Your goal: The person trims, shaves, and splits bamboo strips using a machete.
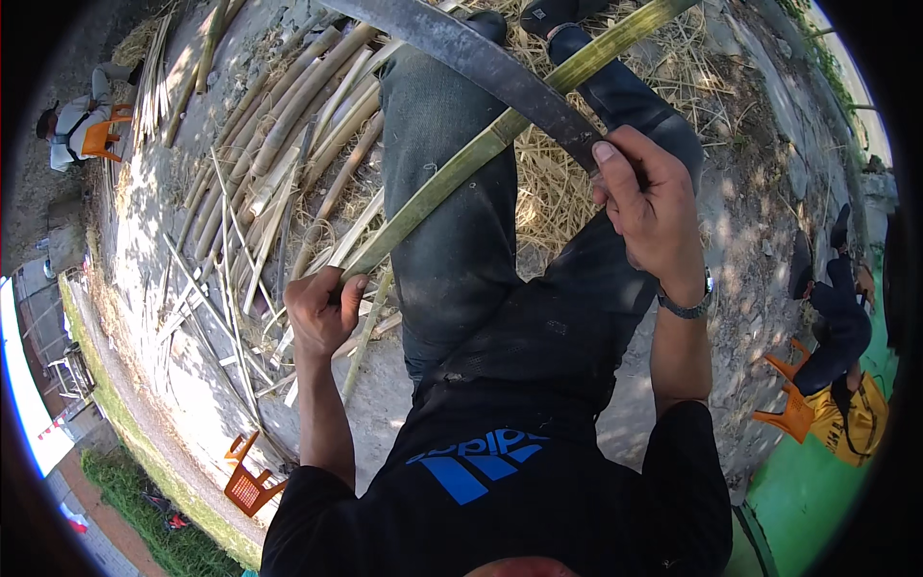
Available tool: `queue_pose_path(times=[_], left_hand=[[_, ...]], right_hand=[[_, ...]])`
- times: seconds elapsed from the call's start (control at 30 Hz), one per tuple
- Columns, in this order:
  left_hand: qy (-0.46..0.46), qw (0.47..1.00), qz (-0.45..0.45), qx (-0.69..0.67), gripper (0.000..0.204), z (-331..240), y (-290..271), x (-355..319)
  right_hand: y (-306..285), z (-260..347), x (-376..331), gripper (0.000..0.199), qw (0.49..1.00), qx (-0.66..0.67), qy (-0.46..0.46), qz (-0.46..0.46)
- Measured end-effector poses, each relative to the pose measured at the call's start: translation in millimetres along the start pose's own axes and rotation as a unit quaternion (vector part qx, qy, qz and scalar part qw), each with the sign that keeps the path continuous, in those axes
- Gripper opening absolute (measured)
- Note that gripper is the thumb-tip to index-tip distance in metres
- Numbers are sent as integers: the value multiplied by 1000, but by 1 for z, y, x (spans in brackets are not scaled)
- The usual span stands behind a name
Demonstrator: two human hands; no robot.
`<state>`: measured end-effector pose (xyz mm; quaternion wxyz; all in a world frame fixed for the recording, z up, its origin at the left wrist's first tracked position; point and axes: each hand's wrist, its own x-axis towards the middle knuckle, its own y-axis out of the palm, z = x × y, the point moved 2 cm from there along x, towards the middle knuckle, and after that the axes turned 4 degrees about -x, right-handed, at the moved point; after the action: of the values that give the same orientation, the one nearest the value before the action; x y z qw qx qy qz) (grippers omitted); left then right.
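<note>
My left hand [322,310] is closed round the lower end of a long, pale green split bamboo strip [437,188], thumb on top. The strip slants up to the right over my thighs and runs out past the top edge of the view. In my right hand [654,207] is a machete [471,58] with a broad, dark, slightly curved blade; its handle is hidden by my fingers. From that hand the blade reaches up to the left. Blade and strip cross above the gap between my legs, close to my right hand.
Bamboo poles [279,130] and thin split strips [231,279] lie on the ground at my left. Shavings [548,197] cover the ground between my legs. Orange plastic chairs [255,489] stand around; one person [77,125] sits far left, another [841,327] at right.
</note>
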<state>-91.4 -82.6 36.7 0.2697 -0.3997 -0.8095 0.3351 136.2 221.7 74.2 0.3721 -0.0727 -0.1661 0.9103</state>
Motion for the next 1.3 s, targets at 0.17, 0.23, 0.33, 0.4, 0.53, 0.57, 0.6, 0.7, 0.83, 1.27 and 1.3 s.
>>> queue_pose_path(times=[0.17,0.23,0.33,0.4,0.53,0.57,0.6,0.7,0.83,1.27,1.3], left_hand=[[22,998,-25,45,36,-10,-5,10],[22,999,-11,32,36,-14,-4,18],[3,1000,16,18,35,-20,5,24],[-2,999,35,5,37,-19,5,25],[8,999,21,32,42,-22,12,21],[7,999,22,30,42,-23,14,21],[4,999,23,36,43,-25,14,23],[11,999,20,44,45,-25,16,23],[19,999,13,29,44,-19,14,18],[19,999,31,0,46,-23,26,22],[14,999,38,-24,46,-22,26,22]], right_hand=[[0,-5,13,24,989,-36,-30,-140],[-3,-3,19,25,978,-103,-53,-174],[21,-11,2,24,979,-114,-66,-154],[33,-10,-11,23,970,-125,-144,-152],[-2,-6,10,25,972,-153,-83,-160],[-2,-8,12,25,971,-155,-82,-160],[-3,-12,15,26,977,-128,-40,-164],[26,-8,-8,28,981,-133,-109,-93],[-1,-3,11,30,977,-168,-61,-115],[-5,-12,25,30,978,-96,-61,-177],[-13,-17,29,32,969,-89,-52,-224]])
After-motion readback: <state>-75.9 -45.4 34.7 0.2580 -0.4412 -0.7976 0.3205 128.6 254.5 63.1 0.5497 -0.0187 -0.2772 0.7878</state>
